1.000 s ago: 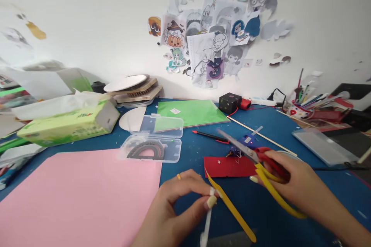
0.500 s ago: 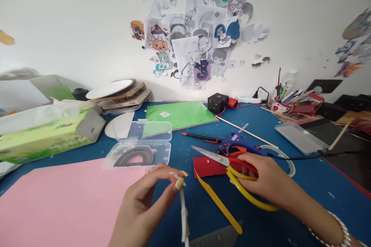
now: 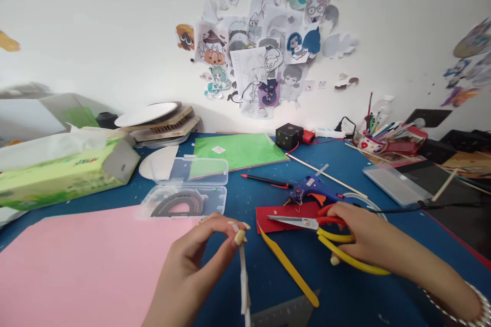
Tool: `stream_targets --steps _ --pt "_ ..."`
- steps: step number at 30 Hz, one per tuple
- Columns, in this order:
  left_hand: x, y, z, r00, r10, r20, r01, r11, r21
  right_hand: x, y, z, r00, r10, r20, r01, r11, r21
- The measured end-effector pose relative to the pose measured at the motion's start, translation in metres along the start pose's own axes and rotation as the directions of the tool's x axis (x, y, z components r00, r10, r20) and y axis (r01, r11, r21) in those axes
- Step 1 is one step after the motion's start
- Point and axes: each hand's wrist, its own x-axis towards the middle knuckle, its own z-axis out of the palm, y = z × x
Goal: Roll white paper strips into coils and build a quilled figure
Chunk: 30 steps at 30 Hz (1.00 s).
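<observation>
Between the thumb and fingers of my left hand (image 3: 199, 260) a thin white strip (image 3: 244, 281) is pinched, hanging down toward the front of the table. What it is made of I cannot make out. My right hand (image 3: 358, 232) grips scissors (image 3: 333, 232) with red and yellow handles, their blades pointing left over a red card (image 3: 284, 214). The blades look closed. Yellow tweezers (image 3: 289, 268) lie on the blue table between my hands, and a clear ruler (image 3: 286, 311) is partly in view below them.
A blue glue gun (image 3: 310, 186) lies behind the red card, close to a black pen (image 3: 266, 181). Pink paper (image 3: 84, 265) covers the left front. An open clear case (image 3: 220, 204) holds a protractor (image 3: 178, 204). Green paper (image 3: 238, 153) and a tissue pack (image 3: 69, 171) are farther back.
My right hand has moved right and slightly down with the scissors, away from my left hand. The scissors' blades have swung more level. My left hand still pinches the strip.
</observation>
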Motion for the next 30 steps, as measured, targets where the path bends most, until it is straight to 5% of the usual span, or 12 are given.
stream_targets --steps 8,17,22,30 --pt "0.002 -0.002 -0.001 1.0 -0.002 0.028 0.001 0.999 0.052 -0.007 0.018 -0.003 0.999 0.001 0.05 -0.003 0.999 0.051" --pt "0.004 -0.007 -0.001 0.999 -0.04 0.013 0.039 0.995 0.094 0.002 0.025 -0.023 0.991 0.057 -0.125 -0.05 0.997 0.06" --pt "0.007 -0.008 -0.002 0.998 -0.053 0.03 0.049 0.991 0.122 0.017 0.032 -0.011 0.948 0.101 -0.302 -0.111 0.994 -0.019" --pt "0.006 -0.009 -0.002 0.998 -0.042 0.056 0.032 0.984 0.173 0.024 0.046 0.004 0.966 0.074 -0.248 -0.108 0.986 -0.129"
